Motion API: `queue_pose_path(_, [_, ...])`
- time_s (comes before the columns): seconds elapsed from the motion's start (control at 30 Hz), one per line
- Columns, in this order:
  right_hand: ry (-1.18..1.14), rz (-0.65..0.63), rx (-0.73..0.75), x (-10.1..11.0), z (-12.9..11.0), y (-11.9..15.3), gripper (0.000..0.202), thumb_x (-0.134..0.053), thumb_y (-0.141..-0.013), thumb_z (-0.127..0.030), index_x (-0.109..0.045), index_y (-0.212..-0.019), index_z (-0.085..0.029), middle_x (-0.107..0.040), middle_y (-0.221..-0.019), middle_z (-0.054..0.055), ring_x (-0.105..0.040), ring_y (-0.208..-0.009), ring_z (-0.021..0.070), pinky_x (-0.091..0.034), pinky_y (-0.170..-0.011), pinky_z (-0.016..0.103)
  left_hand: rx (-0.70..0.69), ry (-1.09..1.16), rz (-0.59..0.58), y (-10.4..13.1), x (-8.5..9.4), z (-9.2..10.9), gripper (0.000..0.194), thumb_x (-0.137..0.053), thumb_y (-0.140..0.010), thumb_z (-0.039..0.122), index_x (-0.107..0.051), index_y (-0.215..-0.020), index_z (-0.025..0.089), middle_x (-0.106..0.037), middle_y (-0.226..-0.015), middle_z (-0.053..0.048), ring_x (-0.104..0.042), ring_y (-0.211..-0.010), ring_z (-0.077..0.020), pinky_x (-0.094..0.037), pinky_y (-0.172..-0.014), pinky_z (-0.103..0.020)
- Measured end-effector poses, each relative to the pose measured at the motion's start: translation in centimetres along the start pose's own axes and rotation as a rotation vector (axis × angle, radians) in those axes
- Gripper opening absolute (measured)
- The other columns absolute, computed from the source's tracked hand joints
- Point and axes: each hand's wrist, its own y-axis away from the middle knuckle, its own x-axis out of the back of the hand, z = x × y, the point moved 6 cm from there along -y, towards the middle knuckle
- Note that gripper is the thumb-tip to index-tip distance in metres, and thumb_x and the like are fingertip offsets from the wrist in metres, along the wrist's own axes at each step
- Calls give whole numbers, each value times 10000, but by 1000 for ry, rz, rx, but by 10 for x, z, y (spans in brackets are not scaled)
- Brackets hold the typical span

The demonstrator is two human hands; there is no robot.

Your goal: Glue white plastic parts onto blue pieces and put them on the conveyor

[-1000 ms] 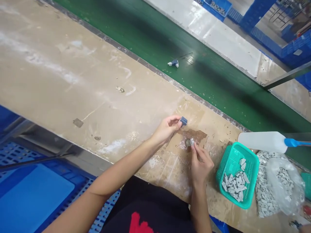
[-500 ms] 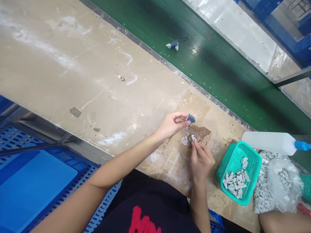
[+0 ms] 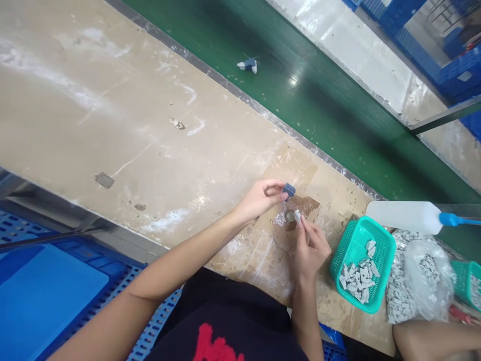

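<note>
Blue piece (image 3: 288, 190) pinched in left hand (image 3: 267, 194) | right hand (image 3: 311, 245), lower, pinching white piece (image 3: 297, 215)

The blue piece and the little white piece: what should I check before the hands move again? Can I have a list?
1. Blue piece held: ok, the left hand has it in its fingers.
2. Little white piece held: ok, the right hand pinches it.
3. More white pieces nearby: ok, some lie in the green basket.
4. Nobody else close: not ok, another person's arm is near the plastic bag.
5. White piece wet: cannot tell, it's too small.
</note>
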Motion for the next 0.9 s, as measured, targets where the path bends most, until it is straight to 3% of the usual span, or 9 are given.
queue_pose_path(0.13, [-191, 78, -195, 15, 9, -2, 229, -689, -888, -346, -789, -1043, -210, -706, -794, 52, -632, -698, 173, -533, -666, 326, 58, -122, -97, 3, -8, -7, 246, -810, -678, 228, -729, -896, 149, -741, -872, -74, -674, -828, -199, -498, -805, -312])
queue_pose_path(0.33, [-270, 84, -187, 33, 3, -2, 193, -667, -899, -313, -794, -1027, -242, -676, -817, 41, -608, -706, 160, -512, -668, 312, 153, -224, -289, 17, -32, -20, 196, -790, -655, 197, -714, -832, 163, -737, -779, -64, -682, -752, -207, -508, -746, -310])
queue_pose_path(0.6, [-217, 50, -91, 32, -12, -1, 204, -666, -897, -233, -793, -1044, -295, -719, -884, 53, -674, -832, 200, -553, -698, 315, 181, -211, -317, 22, -39, -26, 179, -774, -623, 158, -689, -780, 150, -730, -753, -66, -683, -730, -197, -515, -729, -295])
queue_pose_path(0.77, [-217, -53, -58, 25, -19, -3, 274, -656, -895, -183, -774, -1092, -333, -710, -860, 34, -676, -803, 182, -552, -670, 289, 113, -259, -301, 23, -39, -18, 153, -712, -641, 124, -685, -789, 153, -711, -720, -48, -666, -704, -183, -499, -715, -280])
queue_pose_path(0.9, [-192, -61, -10, 23, -23, -4, 355, -605, -903, -128, -754, -1129, -358, -701, -866, 29, -671, -792, 171, -555, -673, 285, 39, -313, -262, 25, -40, -10, 135, -666, -643, 94, -679, -766, 149, -699, -730, -52, -650, -706, -182, -489, -692, -271])
